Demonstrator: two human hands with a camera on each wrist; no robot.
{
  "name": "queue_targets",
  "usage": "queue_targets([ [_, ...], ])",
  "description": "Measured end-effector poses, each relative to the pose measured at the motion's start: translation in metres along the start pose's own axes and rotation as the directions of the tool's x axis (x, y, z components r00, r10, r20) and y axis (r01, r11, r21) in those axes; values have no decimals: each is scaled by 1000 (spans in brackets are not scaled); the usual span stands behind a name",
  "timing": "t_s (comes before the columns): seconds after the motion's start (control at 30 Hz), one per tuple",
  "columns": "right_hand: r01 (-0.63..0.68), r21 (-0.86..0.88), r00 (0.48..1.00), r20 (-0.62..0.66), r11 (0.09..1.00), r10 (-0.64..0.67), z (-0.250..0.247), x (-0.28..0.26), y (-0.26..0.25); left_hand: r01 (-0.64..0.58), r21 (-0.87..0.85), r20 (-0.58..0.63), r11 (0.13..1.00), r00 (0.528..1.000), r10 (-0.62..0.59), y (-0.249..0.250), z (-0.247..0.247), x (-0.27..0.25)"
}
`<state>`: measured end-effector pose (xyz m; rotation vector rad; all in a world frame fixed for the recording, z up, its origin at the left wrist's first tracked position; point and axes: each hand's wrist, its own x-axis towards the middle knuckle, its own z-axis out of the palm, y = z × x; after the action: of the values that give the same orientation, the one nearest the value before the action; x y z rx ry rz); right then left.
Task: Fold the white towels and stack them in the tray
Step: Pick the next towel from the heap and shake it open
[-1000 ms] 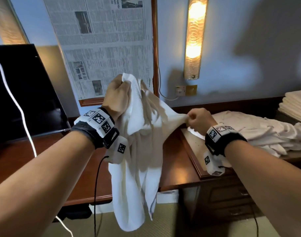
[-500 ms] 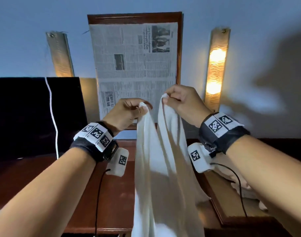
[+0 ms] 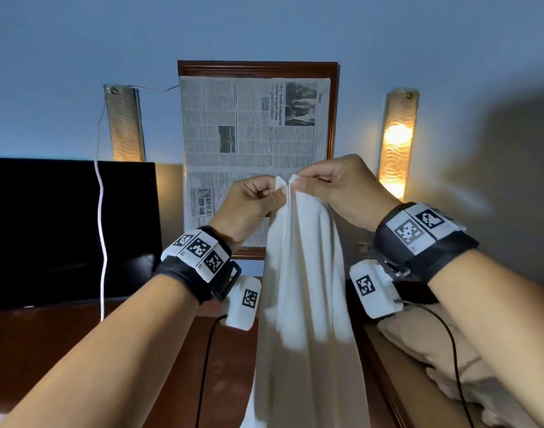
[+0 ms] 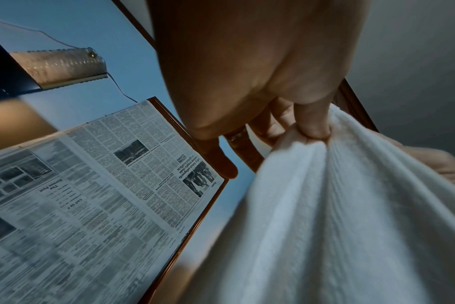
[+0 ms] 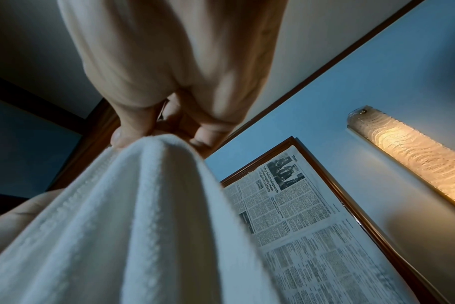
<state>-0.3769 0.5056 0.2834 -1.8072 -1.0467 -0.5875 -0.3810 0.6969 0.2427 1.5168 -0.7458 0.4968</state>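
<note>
Left hand (image 3: 252,202) and right hand (image 3: 335,186) each pinch a top corner of the white terry towel (image 3: 301,304), hanging above the wooden desk (image 3: 63,344); thin pinches risk one corner slipping, skewing the fold.

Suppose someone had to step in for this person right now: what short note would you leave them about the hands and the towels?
Left hand: pinches one top corner of the white terry towel.
Right hand: pinches the other top corner; the two corners are side by side.
The towel hangs in front of the chest, above the dark wooden desk.
More crumpled white towels lie lower right.
Done: corners brought together. Left: lay it down, finish folding, stack it; the tray is not clearly visible.
</note>
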Motion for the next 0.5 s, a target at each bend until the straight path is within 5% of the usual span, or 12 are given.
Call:
queue_targets([
  [0.2, 11, 10, 1000, -21, 1000, -11, 3, 6, 4, 5, -46, -21, 999, 1000, -6, -8, 5, 11],
  [0.37, -157, 7, 972, 177, 988, 154, 5, 7, 21, 92, -33, -64, 995, 994, -94, -24, -1, 15],
  [0.5, -244, 67, 967, 88, 967, 238, 15, 0, 39, 213, 21, -42, 977, 976, -212, -34, 6, 2],
])
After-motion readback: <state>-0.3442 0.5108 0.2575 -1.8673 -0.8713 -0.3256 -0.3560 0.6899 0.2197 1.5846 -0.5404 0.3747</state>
